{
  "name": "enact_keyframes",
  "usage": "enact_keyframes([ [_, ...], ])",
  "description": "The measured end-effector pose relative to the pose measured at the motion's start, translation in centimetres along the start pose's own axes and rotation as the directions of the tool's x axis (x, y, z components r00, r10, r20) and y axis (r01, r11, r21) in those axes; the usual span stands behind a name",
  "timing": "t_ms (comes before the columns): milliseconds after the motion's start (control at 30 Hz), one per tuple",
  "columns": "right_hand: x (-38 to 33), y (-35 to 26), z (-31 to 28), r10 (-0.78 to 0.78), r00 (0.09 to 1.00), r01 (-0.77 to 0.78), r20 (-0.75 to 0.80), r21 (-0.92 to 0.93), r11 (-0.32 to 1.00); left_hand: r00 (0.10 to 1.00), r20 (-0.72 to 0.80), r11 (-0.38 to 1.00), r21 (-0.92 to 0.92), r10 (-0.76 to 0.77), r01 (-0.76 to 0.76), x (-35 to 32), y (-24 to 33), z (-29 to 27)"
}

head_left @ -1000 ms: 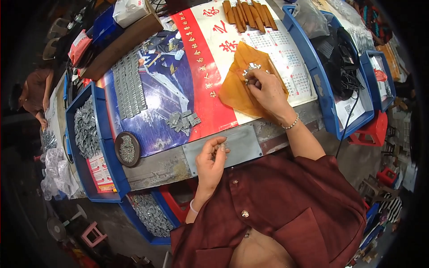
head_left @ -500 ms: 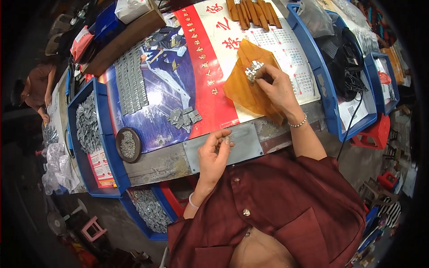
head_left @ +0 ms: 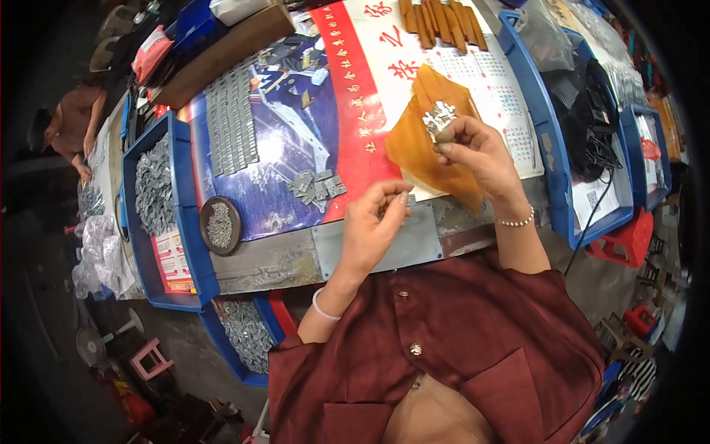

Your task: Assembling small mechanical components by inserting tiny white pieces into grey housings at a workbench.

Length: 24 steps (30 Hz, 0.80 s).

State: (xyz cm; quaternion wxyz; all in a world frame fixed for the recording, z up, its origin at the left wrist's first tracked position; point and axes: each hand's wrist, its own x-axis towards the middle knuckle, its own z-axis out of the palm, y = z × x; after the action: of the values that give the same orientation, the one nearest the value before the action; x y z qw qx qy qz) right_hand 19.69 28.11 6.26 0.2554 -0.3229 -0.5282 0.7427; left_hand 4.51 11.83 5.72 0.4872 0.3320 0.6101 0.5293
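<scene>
My left hand (head_left: 376, 226) is closed in a pinch above the table's near edge, with a small grey piece (head_left: 411, 200) showing at its fingertips. My right hand (head_left: 484, 155) is pinched shut beside a heap of small shiny silvery parts (head_left: 439, 116); what lies between its fingertips is too small to make out. The heap rests on an orange-brown translucent sheet (head_left: 421, 152). Under my left hand lies a flat grey metal plate (head_left: 347, 251). Loose grey rectangular pieces (head_left: 316, 188) form a small pile beyond it, with neat rows of similar pieces (head_left: 231, 122) farther left.
A round dark dish (head_left: 220, 226) holds tiny metal bits. Blue bins of grey pieces (head_left: 154, 185) stand at the left, and a blue tray with a black bag and cable (head_left: 592, 140) at the right. Brown rolled sheets (head_left: 444, 24) lie at the far edge. Another person (head_left: 74, 126) sits far left.
My right hand has drawn back slightly from the silvery heap, fingers still pinched. My left hand has moved up and right, closer to the right one, and a grey piece now shows at its fingertips.
</scene>
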Motion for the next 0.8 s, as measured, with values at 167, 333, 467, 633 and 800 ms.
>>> enact_keyframes([
  [167, -2.0, -1.3, 3.7, -0.133, 0.991, 0.125, -0.020, -0.240, 0.963, 0.994, 0.066, 0.965, -0.244, -0.085, 0.099, 0.8, 1.3, 0.0],
  [333, -2.9, 0.3, 1.6, -0.128, 0.986, 0.157, 0.103, -0.363, 0.918, 0.979, 0.194, 0.922, -0.363, -0.066, 0.134, 1.7, 0.6, 1.0],
  [467, -1.7, 1.0, 0.9, -0.164, 0.985, 0.173, 0.058, -0.233, 0.957, 0.983, 0.184, 0.911, -0.405, -0.002, 0.078, 1.9, 0.1, 1.9],
  [633, -1.1, 1.3, -0.3, -0.151, 0.987, 0.160, 0.052, -0.239, 0.958, 0.984, 0.177, 0.915, -0.395, -0.014, 0.084, 1.2, -0.8, 2.0],
  [800, -1.7, 1.3, -0.3, -0.175, 0.977, 0.123, -0.122, -0.348, 0.929, 0.974, 0.196, 0.932, -0.320, -0.113, 0.173, 0.3, -2.7, 1.2],
])
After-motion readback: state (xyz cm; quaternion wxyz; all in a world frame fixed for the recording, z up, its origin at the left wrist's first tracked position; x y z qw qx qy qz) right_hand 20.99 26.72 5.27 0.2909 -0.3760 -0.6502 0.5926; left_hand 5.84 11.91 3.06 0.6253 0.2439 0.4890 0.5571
